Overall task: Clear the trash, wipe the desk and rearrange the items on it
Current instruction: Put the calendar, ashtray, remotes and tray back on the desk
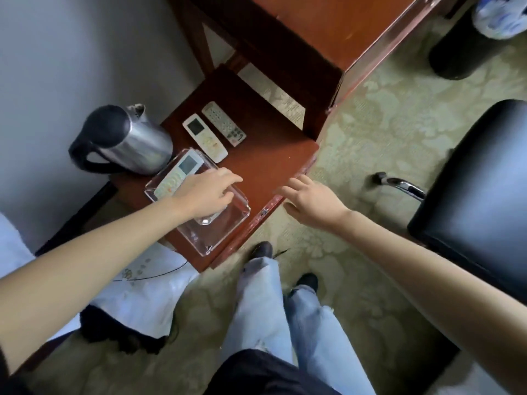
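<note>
Left hand in the clear tray, right hand idle off the edge.

The clear tray (228, 223) sits on the near left part of the red-brown surface (265, 155); a remote (178, 175) lies in its far end. Your left hand (206, 192) reaches into it, fingers (228, 178) curled down; grip on anything: can't tell. Two more remotes (205, 138) (224, 124) lie just beyond, kettle (122, 141) to the left. Your right hand (313, 203) hovers at the surface's right edge, fingers spread, empty.
</note>
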A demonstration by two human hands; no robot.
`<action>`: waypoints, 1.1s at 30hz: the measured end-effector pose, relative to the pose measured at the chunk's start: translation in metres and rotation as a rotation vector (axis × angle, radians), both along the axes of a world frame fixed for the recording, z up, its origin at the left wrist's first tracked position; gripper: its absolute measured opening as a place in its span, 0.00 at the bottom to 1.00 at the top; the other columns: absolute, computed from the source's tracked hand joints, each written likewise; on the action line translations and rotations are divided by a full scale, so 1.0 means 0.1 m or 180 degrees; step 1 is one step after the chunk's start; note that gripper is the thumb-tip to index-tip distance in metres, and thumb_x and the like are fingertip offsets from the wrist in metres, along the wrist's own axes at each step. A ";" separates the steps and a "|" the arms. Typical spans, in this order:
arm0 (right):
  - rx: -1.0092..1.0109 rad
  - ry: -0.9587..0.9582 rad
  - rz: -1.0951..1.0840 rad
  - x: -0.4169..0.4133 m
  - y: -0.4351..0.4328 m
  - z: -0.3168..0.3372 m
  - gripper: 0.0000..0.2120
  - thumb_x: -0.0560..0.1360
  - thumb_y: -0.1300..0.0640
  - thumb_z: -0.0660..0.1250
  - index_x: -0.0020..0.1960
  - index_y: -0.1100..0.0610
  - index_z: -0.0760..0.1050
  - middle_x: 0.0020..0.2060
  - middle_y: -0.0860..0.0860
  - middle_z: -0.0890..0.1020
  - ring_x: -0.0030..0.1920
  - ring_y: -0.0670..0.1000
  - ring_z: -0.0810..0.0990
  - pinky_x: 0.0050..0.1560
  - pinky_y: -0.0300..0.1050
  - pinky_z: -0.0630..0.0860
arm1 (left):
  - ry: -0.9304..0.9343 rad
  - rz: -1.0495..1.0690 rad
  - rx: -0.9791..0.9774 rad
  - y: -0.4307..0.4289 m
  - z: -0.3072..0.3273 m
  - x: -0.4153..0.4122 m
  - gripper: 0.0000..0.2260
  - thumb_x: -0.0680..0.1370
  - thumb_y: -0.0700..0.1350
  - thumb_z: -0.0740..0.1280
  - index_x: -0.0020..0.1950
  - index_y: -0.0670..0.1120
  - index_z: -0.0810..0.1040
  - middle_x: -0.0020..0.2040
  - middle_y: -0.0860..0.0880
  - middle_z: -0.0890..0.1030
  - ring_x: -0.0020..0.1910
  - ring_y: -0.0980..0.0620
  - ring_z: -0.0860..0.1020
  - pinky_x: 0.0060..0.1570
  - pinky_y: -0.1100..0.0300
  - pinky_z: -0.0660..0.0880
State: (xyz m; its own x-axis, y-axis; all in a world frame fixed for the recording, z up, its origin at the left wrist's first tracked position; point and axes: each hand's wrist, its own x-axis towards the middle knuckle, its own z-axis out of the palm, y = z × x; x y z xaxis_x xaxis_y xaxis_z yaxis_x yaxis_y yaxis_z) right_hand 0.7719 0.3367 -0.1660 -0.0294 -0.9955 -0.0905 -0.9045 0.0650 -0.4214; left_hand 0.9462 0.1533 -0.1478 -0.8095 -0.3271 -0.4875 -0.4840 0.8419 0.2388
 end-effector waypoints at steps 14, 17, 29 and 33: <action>0.0214 -0.0023 -0.1394 0.72 -1.32 -0.93 0.24 0.76 0.54 0.62 0.71 0.57 0.63 0.66 0.56 0.71 0.62 0.59 0.67 0.59 0.53 0.70 | -0.0014 0.0121 -0.0513 -1.12 -1.00 0.68 0.34 0.73 0.60 0.65 0.73 0.51 0.56 0.68 0.43 0.63 0.64 0.40 0.66 0.53 0.46 0.71; 0.0078 -0.0369 -0.1892 0.66 -1.63 -1.13 0.25 0.77 0.53 0.62 0.71 0.58 0.62 0.67 0.56 0.68 0.66 0.59 0.65 0.63 0.51 0.66 | -0.0089 -0.0080 -0.0382 -1.19 -1.12 0.68 0.40 0.71 0.61 0.67 0.75 0.50 0.51 0.65 0.43 0.63 0.62 0.41 0.67 0.51 0.49 0.72; 0.0165 -0.0480 -0.2485 0.31 -2.26 -1.57 0.31 0.73 0.51 0.68 0.71 0.58 0.62 0.64 0.58 0.71 0.64 0.60 0.66 0.62 0.51 0.65 | 0.0134 -0.0205 -0.0499 -1.44 -1.31 0.65 0.38 0.72 0.55 0.70 0.75 0.54 0.50 0.61 0.43 0.66 0.57 0.43 0.68 0.46 0.51 0.74; 0.0190 -0.0418 -0.2833 0.24 -1.96 -1.52 0.26 0.70 0.56 0.69 0.65 0.62 0.68 0.60 0.60 0.73 0.61 0.61 0.68 0.59 0.47 0.65 | 0.0399 -0.0126 0.0087 -1.46 -1.30 0.65 0.35 0.70 0.50 0.71 0.72 0.58 0.56 0.58 0.46 0.67 0.55 0.44 0.69 0.46 0.52 0.73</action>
